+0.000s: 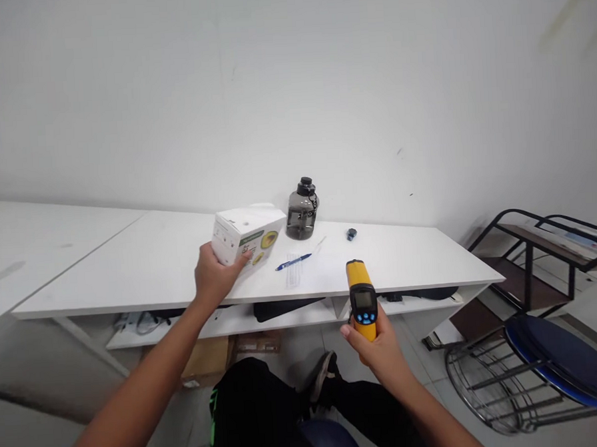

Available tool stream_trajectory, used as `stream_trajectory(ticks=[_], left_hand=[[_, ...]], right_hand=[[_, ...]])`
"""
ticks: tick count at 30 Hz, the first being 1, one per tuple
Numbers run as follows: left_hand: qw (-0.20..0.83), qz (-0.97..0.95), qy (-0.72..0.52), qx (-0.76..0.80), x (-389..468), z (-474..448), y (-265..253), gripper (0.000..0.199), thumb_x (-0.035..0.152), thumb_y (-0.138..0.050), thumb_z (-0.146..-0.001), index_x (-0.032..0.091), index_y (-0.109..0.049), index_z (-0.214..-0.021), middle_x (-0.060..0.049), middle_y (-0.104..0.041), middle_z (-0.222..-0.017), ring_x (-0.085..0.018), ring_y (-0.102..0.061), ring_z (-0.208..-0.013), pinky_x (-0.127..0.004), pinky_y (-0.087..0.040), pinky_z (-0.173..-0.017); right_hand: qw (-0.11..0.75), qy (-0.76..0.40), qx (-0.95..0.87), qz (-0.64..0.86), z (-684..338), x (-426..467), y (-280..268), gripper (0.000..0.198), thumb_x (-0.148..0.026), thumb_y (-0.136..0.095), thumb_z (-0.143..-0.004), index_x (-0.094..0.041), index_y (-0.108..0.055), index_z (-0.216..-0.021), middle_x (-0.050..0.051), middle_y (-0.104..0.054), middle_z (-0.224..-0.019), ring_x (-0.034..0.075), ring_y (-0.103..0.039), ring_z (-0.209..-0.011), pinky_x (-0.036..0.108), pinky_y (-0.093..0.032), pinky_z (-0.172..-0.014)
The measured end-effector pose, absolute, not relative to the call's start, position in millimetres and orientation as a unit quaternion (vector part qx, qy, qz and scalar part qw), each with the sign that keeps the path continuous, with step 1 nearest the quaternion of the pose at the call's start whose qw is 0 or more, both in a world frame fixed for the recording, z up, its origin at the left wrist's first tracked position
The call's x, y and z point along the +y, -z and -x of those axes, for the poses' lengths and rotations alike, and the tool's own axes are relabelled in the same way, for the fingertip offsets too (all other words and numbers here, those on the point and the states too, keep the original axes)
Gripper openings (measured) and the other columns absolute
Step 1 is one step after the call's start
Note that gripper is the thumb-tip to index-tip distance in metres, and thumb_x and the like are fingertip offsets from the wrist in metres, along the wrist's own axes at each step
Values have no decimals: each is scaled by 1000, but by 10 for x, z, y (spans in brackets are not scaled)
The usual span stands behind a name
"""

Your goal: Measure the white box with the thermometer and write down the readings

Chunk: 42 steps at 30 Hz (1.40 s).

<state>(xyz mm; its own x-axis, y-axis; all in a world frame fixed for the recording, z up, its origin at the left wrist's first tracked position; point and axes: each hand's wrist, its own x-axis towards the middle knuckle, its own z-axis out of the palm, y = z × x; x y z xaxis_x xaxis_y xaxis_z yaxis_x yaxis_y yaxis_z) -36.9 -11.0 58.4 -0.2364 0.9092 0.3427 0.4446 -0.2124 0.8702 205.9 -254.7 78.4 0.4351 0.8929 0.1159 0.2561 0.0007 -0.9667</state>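
My left hand [216, 274] is closed around the near left side of a white box [246, 236], which has a green label and avocado pictures on its side. The box is over the white table [170, 263]; whether its bottom touches the tabletop I cannot tell. In my right hand [382, 349] is a yellow and black infrared thermometer [362, 297], upright in front of the table's edge. Its small screen and blue buttons face me. A blue pen [293, 262] lies on a slip of paper to the right of the box.
Behind the box stands a dark translucent water bottle [302, 213]. A small dark object, perhaps a watch [352, 234], lies farther right. Under the tabletop runs a shelf [288, 317] with dark items. Blue stools [570, 356] and a black-framed rack [535, 258] stand at the right.
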Motion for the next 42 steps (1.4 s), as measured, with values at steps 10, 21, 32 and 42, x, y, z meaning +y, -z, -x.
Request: stream_trajectory(ticks=[10,21,32,42], left_hand=[[312,-537,-537,571,314,413,-46,63,49,-80,-64,23,-36,-101,-13,-58,-118,-34,-59,-115,-53,-51,-97],[336,-538,-550,543,315,392,-10,54,39,-78,-72,24,-35,-101,-14,-61,-121,-27,-62,-112,-47,-52,-97],[128,-566,-419,699,323,371,-16,46,56,-63,-79,22,-44,-105,-15,-59,-120,-35,-52,-124,-52,-38,-107],[169,-567,-448,670,367,366,11,54,60,-61,-79,21,-45,-113,-18,-56,-125,-34,-48,-128,-48,-43,-102]], right_hand=[[572,-307,-445,618,-2017,-2483,-740,51,-48,-72,-74,-26,-48,-112,-5,-49,-72,13,-46,-59,26,-45,-55],[619,-385,-428,535,-1878,-2356,-547,43,-46,-73,-76,-24,-53,-107,-5,-49,-71,11,-43,-57,24,-42,-54],[626,-421,-447,481,-1519,-2220,-383,34,-47,-71,-79,-21,-62,-99,0,-59,-72,12,-47,-57,24,-43,-52],[623,-421,-415,513,-1657,-2376,-481,27,-45,-70,-81,-21,-59,-89,-2,-58,-72,12,-49,-61,25,-46,-57]])
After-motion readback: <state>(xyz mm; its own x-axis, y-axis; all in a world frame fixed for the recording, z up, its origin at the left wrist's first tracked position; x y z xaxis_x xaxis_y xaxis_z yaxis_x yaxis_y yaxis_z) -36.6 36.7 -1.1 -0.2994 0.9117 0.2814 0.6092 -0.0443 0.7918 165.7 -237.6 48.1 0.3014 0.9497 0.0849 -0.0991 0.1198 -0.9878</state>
